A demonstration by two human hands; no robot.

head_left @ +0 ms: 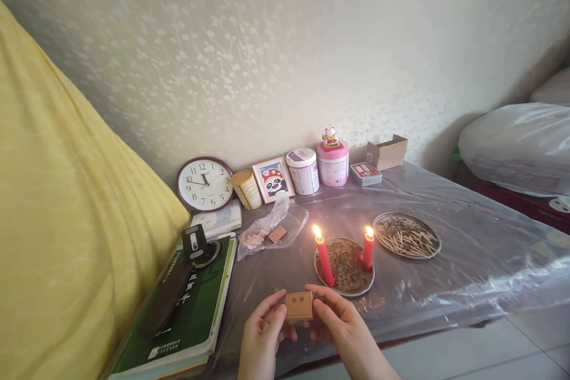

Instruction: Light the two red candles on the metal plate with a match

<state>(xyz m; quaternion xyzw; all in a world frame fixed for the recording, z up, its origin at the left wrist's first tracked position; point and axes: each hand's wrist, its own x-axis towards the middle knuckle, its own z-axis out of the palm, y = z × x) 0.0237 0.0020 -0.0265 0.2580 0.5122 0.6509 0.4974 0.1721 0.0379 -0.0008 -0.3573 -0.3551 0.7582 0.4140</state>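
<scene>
Between my two hands, close to the table's near edge, is a small brown matchbox (298,305) with red characters on its face. My left hand (266,326) grips its left end between thumb and fingers. The right end is pinched by my right hand (335,319). Just beyond stands a round metal plate (345,292) with a stained bottom, bearing a taller lit red candle (325,261) on the left and a shorter lit red candle (367,249) on the right. Another round plate (407,256) to the right carries many used and pale matchsticks (409,236).
Clear plastic covers the table (472,261). A plastic bag (285,219) with small boxes lies behind my hands. Green books (209,309) with a dark strap are at left. A clock (205,184), cans (303,172), a picture frame (273,180) and an open carton (387,154) line the wall.
</scene>
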